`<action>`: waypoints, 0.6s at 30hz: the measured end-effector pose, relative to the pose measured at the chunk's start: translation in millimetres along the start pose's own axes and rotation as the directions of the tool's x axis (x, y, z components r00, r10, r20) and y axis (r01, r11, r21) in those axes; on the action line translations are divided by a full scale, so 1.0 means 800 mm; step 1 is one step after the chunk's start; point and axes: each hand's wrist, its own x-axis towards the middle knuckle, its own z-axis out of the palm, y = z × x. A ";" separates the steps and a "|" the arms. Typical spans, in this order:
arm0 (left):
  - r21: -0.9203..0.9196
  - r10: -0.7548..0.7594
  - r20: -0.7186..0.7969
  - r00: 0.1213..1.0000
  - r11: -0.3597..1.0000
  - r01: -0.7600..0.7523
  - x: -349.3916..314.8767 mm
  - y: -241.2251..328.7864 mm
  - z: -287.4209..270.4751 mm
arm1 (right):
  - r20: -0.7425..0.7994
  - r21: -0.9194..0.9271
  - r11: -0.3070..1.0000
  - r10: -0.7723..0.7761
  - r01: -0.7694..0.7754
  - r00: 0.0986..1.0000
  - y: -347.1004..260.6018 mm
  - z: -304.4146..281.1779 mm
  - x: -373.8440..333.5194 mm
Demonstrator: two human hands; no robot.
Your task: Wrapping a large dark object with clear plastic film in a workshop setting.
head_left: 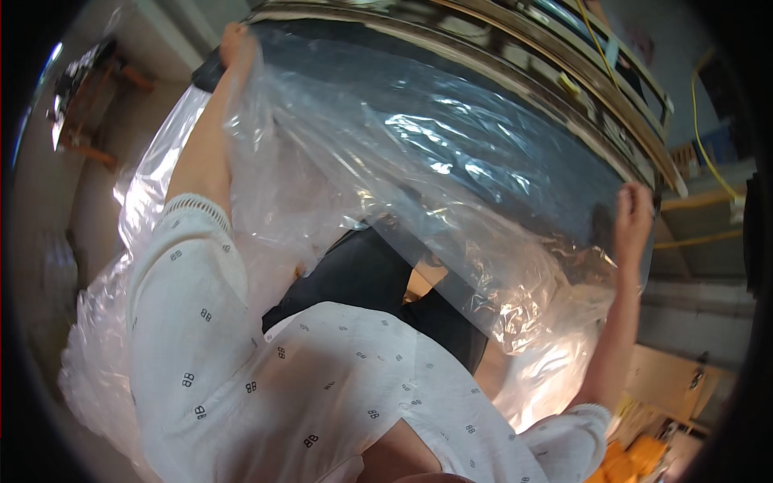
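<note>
Film (322, 173), clear and crinkled, is the largest thing we see: it lies across the dark surface (322, 34) on the far side, and its loose folds fall toward us over the lap and down to the left. We judge that the surface carries the far part, while the slack simply hangs where nothing bears it. Next in size comes the white shirt (338, 378), near us, with both arms stretched far out from its sleeves. The dark surface runs from far left to the right, its colour showing through the film. Just beyond it, long rails (491, 60) follow the same slant, perhaps as a backing for it.

The left grip (233, 46) is at the far left end of the surface, and the right grip (634, 211) at its right end. So wide a spread probably helps keep the film flat between them. The fingers of both look bent and narrow rather than wide, but we cannot tell whether either pinches the film or only presses on it.

As for writing, we find no readable label on the film; the shirt alone bears small, dark, letter-like marks (251, 387), repeated all over.
</note>
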 end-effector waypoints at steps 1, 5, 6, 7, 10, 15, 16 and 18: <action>0.019 -0.016 -0.028 0.999 1.000 0.017 0.004 0.003 -0.036 | 0.100 0.182 0.982 0.039 -0.056 0.994 -0.059 0.027 -0.004; -0.069 -0.047 -0.029 0.998 0.997 0.044 0.013 0.022 -0.091 | 0.459 0.544 0.833 -0.194 -0.101 0.867 -0.225 0.075 -0.043; -0.138 -0.052 -0.058 0.997 0.990 0.043 0.006 0.024 -0.090 | 0.551 0.641 0.728 -0.216 -0.243 0.806 -0.257 0.095 -0.058; -0.136 -0.079 -0.068 0.995 0.988 0.069 -0.009 0.033 -0.088 | 0.705 0.635 0.647 -0.260 -0.423 0.660 -0.285 0.119 -0.074; -0.197 -0.129 -0.081 0.988 0.974 0.111 -0.013 0.014 -0.084 | 0.478 0.805 0.593 -0.610 -0.036 0.632 -0.334 0.226 -0.147; -0.243 -0.058 -0.109 0.992 0.970 0.030 -0.011 0.026 -0.080 | 0.451 0.759 0.614 -0.735 0.216 0.506 -0.346 0.274 -0.193; -0.216 -0.067 -0.117 0.991 0.975 0.041 -0.010 0.019 -0.081 | 0.455 0.753 0.620 -0.732 0.219 0.507 -0.345 0.264 -0.188; -0.234 -0.091 -0.085 0.992 0.970 0.069 -0.006 0.030 -0.081 | 0.475 0.716 0.676 -0.653 0.172 0.590 -0.337 0.231 -0.165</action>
